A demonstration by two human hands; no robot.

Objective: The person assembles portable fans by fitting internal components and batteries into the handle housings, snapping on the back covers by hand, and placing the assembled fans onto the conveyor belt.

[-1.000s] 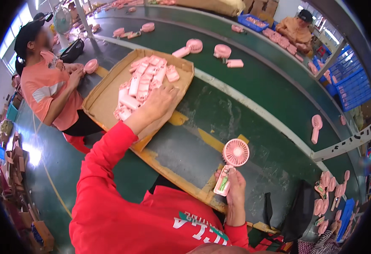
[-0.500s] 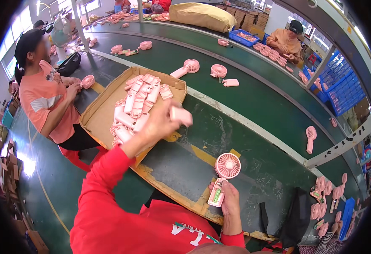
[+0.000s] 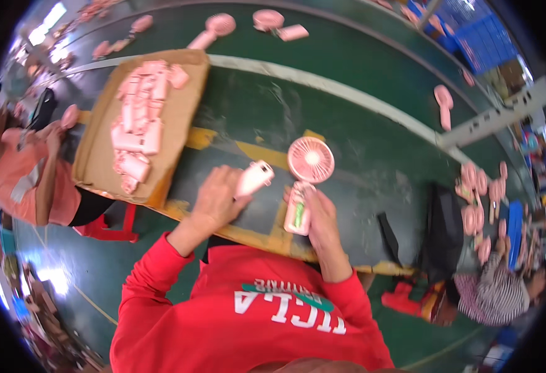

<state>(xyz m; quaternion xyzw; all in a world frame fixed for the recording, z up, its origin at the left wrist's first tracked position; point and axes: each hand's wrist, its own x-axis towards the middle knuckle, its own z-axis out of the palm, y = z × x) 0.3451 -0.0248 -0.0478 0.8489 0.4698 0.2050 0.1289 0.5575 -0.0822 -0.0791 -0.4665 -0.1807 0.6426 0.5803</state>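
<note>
My left hand (image 3: pixel 218 198) grips a pink plastic handle cover (image 3: pixel 255 178) above the worktable, a short way left of the fan. In my right hand (image 3: pixel 322 217) is a pink handheld fan (image 3: pixel 311 160), its round grille pointing away from me. The fan's handle is uncovered, and a green part (image 3: pixel 299 214) shows inside it. My right thumb lies along the handle's edge; the other fingers are mostly hidden behind it. Left of my hands, a shallow cardboard tray (image 3: pixel 182 133) holds a heap of pink handle covers (image 3: pixel 141 112).
Beyond the worktable (image 3: pixel 248 242) runs a green conveyor belt (image 3: pixel 347 68) with several pink fans. A black bag (image 3: pixel 442 230) lies at the right, near more fans. One co-worker (image 3: pixel 33 177) sits left, another (image 3: pixel 494 298) right. A metal bracket (image 3: pixel 497 118) juts over the belt.
My left hand has come from over the tray toward the fan, carrying the handle cover. The whole view has shifted and turned; my right hand still holds the fan.
</note>
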